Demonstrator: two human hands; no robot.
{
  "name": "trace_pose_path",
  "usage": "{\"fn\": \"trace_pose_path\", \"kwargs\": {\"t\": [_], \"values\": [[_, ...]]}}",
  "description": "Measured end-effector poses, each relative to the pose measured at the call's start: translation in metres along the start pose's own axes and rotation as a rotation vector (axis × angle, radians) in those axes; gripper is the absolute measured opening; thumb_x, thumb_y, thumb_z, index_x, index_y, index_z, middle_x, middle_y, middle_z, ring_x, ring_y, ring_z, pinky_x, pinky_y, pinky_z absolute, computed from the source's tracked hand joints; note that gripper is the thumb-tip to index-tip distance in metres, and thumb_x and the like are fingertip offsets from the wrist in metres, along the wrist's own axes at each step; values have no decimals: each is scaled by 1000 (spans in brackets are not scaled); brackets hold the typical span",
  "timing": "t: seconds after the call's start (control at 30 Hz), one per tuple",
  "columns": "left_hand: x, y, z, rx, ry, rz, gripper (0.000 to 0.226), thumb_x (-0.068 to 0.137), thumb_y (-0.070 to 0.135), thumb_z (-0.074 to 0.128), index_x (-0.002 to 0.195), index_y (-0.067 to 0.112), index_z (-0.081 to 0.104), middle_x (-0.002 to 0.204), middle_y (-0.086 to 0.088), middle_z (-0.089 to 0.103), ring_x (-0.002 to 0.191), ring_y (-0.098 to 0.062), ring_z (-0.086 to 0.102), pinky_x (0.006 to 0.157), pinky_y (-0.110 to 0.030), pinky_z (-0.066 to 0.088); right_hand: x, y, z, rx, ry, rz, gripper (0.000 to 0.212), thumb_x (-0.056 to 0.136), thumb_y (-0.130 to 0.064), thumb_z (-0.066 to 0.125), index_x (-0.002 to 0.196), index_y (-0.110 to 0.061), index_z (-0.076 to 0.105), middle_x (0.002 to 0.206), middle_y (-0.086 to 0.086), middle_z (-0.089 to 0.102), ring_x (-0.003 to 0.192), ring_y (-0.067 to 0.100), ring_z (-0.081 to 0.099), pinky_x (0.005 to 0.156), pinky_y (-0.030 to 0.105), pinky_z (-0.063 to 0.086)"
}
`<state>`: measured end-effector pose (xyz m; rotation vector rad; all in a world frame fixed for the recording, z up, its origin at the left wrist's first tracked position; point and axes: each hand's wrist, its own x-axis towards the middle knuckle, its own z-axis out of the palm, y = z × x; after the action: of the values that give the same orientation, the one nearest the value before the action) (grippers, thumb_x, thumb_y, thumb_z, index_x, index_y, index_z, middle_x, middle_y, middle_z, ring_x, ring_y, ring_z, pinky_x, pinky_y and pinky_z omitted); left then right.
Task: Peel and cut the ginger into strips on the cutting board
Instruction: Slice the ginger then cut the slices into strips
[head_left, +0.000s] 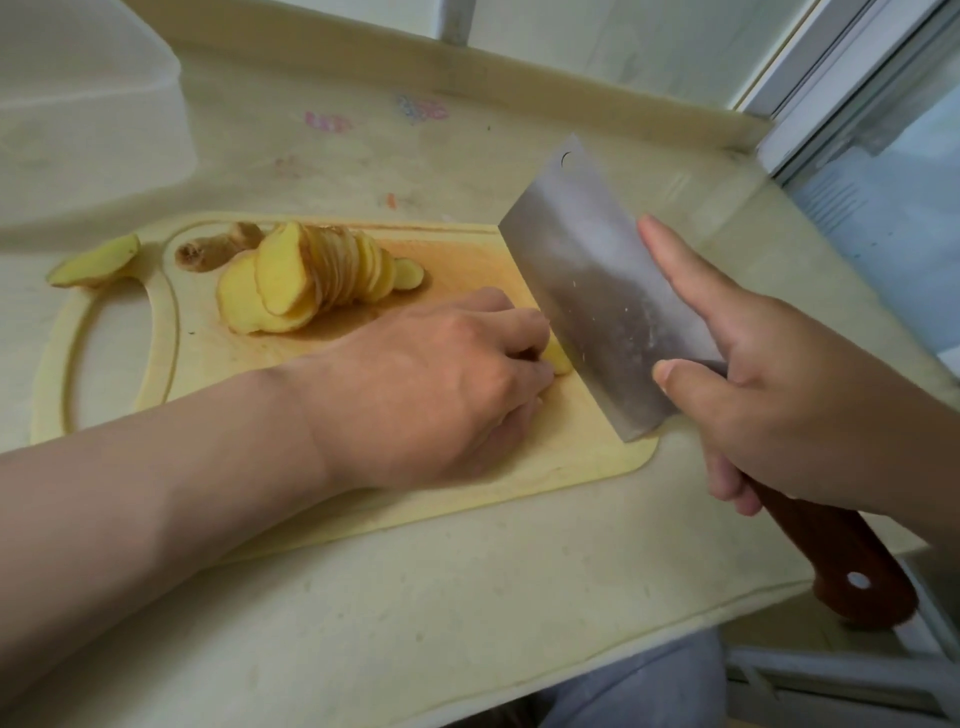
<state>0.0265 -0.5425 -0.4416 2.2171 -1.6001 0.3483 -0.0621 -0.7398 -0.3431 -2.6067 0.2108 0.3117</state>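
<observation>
Left hand (441, 384) lies knuckles-up on the cutting board (587, 462), fingers curled down & pinning a small yellow ginger piece (560, 359). Only a bit of that piece shows past the fingertips; the rest is hidden under the hand. The fingertips sit right up against the flat of the cleaver (597, 291).

Right hand (779, 395) grips the cleaver w/ its lower fingers wrapped round the brown wood handle (841, 566). The thumb is pressed on the near face at the blade's heel & the index finger is stretched out straight behind the blade's spine. Blade is tilted, edge down at the board just beside the left fingertips. Can't tell if the edge is actually touching the wood. Small pale flecks stick to the steel.

Beyond the left hand's knuckles, well apart from it, a row of ginger slices (311, 275) leans fanned like fallen dominoes on the board. At the row's far-left end, touching it, is a rough brown ginger knob (208, 249), skin on. Farther left again, a cut ginger chunk (96, 262) lies on the counter (467, 597), just beside the rim of the board's handle loop.

Board rests flat on the counter, its near-right corner under the cleaver's heel. Far past the left hand, a translucent plastic tub (88, 104) stands at the counter's back corner.
</observation>
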Motion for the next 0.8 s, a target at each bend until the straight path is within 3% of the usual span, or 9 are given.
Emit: {"fn": "trace_pose_path", "kwargs": {"t": [0.13,0.43,0.8], "values": [[1,-1,0,-1,1,13,35,101,25,43,97,7,73,102,-9,63,84,-30,58,82,-42,49,15,-8,-1,-36,-7,-4,89,108,-15,46,151,-71,-9,48,7,64,36,18,61,36,19,45],[0,3,-4,15,-24,-5,38,103,27,40,105,7,73,108,-10,63,90,-31,58,85,-42,50,-1,3,17,98,173,-102,88,106,-13,47,155,-69,-2,54,11,66,41,20,65,45,28,58],[0,0,-2,16,-25,0,37,103,28,40,101,10,73,106,-6,62,90,-28,56,86,-39,47,0,-7,2,-94,-20,0,88,109,-17,43,151,-71,-12,50,-3,67,39,14,64,45,24,55]]}}
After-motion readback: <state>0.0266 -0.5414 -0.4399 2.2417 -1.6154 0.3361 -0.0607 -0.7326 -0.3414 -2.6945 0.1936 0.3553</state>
